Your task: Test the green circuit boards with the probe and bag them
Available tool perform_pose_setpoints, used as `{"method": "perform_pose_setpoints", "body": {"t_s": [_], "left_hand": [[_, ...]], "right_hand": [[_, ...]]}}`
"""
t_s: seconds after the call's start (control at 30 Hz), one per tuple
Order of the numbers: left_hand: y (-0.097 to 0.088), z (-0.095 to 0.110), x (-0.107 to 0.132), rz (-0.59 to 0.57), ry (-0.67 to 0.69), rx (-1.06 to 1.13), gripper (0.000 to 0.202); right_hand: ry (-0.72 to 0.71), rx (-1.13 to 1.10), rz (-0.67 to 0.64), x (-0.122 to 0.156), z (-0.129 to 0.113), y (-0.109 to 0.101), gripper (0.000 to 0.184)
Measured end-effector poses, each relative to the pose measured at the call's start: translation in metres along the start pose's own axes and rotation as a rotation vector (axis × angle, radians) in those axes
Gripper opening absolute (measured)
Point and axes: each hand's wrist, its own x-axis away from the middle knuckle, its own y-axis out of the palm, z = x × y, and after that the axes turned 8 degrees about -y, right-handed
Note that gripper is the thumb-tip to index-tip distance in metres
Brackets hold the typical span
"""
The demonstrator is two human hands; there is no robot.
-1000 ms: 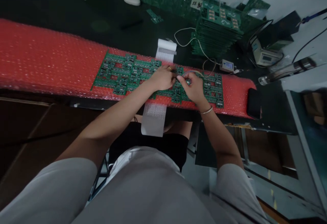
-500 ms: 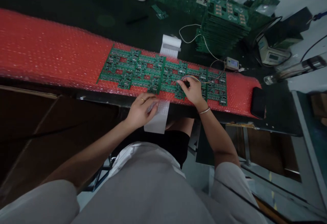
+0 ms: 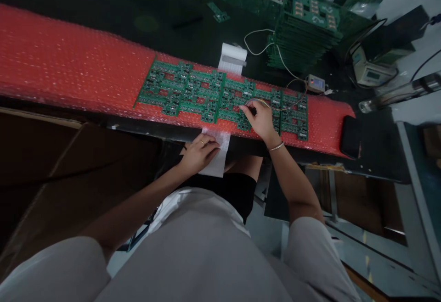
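Right hand [image 3: 261,119] pinches wires [image 3: 285,109] over boards [image 3: 221,97] | left hand [image 3: 198,153] at paper strip [image 3: 216,163], grip unclear | below wrap's near edge [image 3: 103,103]

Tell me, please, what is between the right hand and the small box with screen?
In the head view, thin coloured wires run from the right hand over the circuit boards and red bubble wrap toward the small box.

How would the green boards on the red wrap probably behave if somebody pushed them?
The boards would probably stay stiff, since they lie flat with straight edges. They might slide, because the wrap looks glossy. Their small parts could be fragile, being exposed on top.
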Motion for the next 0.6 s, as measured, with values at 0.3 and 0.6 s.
{"method": "perform_pose_setpoints", "body": {"t_s": [0.3, 0.6], "left_hand": [[0.012, -0.003, 0.008, 0.174, 0.166, -0.133, 0.009], [0.009, 0.005, 0.013, 0.188, 0.121, -0.095, 0.015]], "right_hand": [[0.004, 0.004, -0.008, 0.001, 0.002, 0.001, 0.048], [-0.008, -0.012, 0.014, 0.001, 0.003, 0.002, 0.048]]}}
